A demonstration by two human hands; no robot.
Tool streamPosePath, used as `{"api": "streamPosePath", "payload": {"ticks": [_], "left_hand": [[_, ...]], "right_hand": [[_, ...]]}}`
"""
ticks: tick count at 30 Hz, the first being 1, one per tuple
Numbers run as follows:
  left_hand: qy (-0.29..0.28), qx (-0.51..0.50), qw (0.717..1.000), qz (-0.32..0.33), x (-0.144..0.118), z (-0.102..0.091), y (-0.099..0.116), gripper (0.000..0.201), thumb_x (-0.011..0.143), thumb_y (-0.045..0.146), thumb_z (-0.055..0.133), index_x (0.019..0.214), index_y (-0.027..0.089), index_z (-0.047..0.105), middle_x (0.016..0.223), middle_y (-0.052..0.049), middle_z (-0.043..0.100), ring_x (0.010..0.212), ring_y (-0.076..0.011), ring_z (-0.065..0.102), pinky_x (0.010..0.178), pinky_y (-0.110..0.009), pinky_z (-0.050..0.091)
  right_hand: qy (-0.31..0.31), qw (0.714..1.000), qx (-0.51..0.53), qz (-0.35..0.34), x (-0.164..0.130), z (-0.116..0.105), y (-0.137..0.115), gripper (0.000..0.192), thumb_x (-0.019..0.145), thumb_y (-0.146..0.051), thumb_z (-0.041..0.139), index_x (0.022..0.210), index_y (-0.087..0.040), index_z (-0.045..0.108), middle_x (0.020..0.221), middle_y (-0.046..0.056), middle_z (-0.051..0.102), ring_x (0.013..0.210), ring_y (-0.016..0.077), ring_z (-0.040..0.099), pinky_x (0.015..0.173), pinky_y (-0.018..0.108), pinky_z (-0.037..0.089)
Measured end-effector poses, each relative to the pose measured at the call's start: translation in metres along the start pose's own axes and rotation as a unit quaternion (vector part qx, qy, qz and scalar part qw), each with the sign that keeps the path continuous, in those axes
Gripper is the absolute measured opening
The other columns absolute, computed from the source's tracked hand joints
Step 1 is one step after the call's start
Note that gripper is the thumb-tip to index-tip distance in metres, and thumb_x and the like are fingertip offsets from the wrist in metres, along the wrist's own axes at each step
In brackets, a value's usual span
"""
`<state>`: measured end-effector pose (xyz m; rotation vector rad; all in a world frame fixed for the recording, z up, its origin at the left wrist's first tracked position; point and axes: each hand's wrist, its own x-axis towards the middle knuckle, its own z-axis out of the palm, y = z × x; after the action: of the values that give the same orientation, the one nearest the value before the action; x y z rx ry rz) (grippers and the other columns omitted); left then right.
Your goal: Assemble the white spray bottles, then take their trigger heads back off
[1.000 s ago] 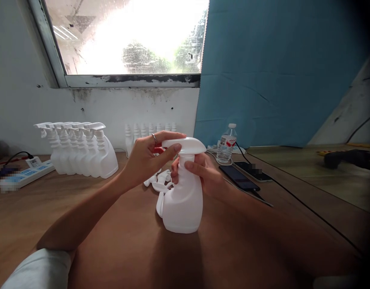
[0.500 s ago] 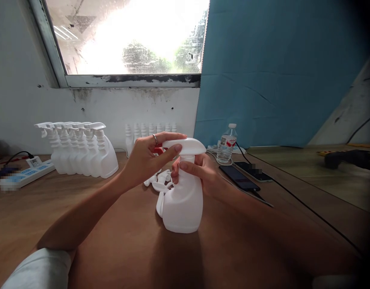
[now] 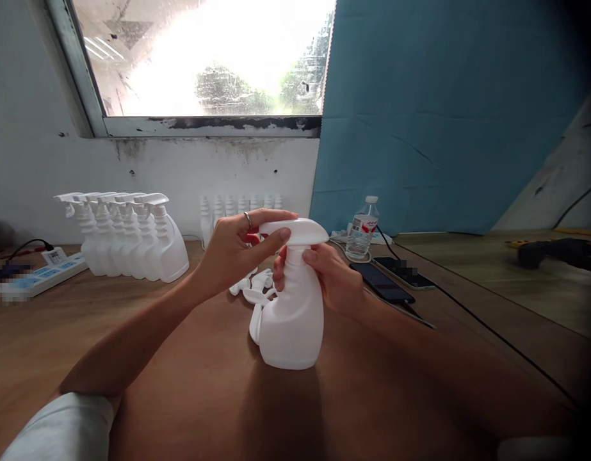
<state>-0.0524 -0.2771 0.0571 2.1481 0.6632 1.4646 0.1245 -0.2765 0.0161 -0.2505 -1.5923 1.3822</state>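
A white plastic spray bottle (image 3: 291, 323) stands upright on the wooden table (image 3: 180, 384) in front of me. On its neck sits a white trigger sprayer head (image 3: 298, 231). My left hand (image 3: 237, 250), wearing a ring, grips the back end of that head with fingers and thumb. Around the bottle's neck, just under the head, my right hand (image 3: 331, 278) is wrapped from the right side. Loose white sprayer heads (image 3: 254, 291) lie on the table right behind the bottle.
A row of several finished white spray bottles (image 3: 127, 237) stands at the back left, and several headless bottles (image 3: 237, 206) line the wall. A power strip (image 3: 36, 275) lies far left. A water bottle (image 3: 362, 228), two phones (image 3: 388, 282) and cables lie to the right.
My right hand's fingers have shifted around the bottle's neck, from the front toward the right side. The left hand stays on the sprayer head. The bottle has not moved.
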Motion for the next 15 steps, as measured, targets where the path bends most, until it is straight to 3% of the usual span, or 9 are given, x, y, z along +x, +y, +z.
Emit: {"api": "streamPosePath", "payload": {"ticks": [4, 10, 15], "left_hand": [[-0.002, -0.004, 1.000, -0.002, 0.0001, 0.0001, -0.0005, 0.028, 0.084, 0.036, 0.067, 0.106, 0.019, 0.073, 0.093, -0.006, 0.071, 0.066, -0.0109, 0.062, 0.059, -0.021, 0.054], [-0.001, -0.009, 1.000, -0.010, -0.0007, 0.0004, 0.0010, 0.030, 0.084, 0.037, 0.067, 0.107, 0.019, 0.072, 0.088, -0.006, 0.071, 0.068, -0.0130, 0.065, 0.057, -0.020, 0.054], [-0.003, -0.017, 1.000, -0.023, -0.0030, 0.0011, 0.0042, 0.030, 0.083, 0.038, 0.068, 0.107, 0.020, 0.073, 0.089, -0.006, 0.072, 0.070, -0.0134, 0.066, 0.059, -0.021, 0.055]], "right_hand": [[0.005, 0.999, -0.025, 0.028, -0.0002, 0.0003, -0.0005, 0.026, 0.083, -0.037, 0.066, 0.086, -0.012, 0.061, 0.073, 0.006, 0.064, 0.065, 0.0161, 0.062, 0.063, 0.030, 0.054], [-0.019, 1.000, 0.010, 0.000, -0.0002, -0.0021, 0.0009, 0.032, 0.086, -0.042, 0.061, 0.093, -0.011, 0.063, 0.085, 0.011, 0.067, 0.071, 0.0191, 0.065, 0.064, 0.032, 0.053], [-0.009, 1.000, 0.028, 0.004, -0.0007, -0.0014, 0.0041, 0.027, 0.083, -0.036, 0.067, 0.089, -0.010, 0.065, 0.075, 0.008, 0.066, 0.064, 0.0177, 0.064, 0.059, 0.030, 0.052]]}}
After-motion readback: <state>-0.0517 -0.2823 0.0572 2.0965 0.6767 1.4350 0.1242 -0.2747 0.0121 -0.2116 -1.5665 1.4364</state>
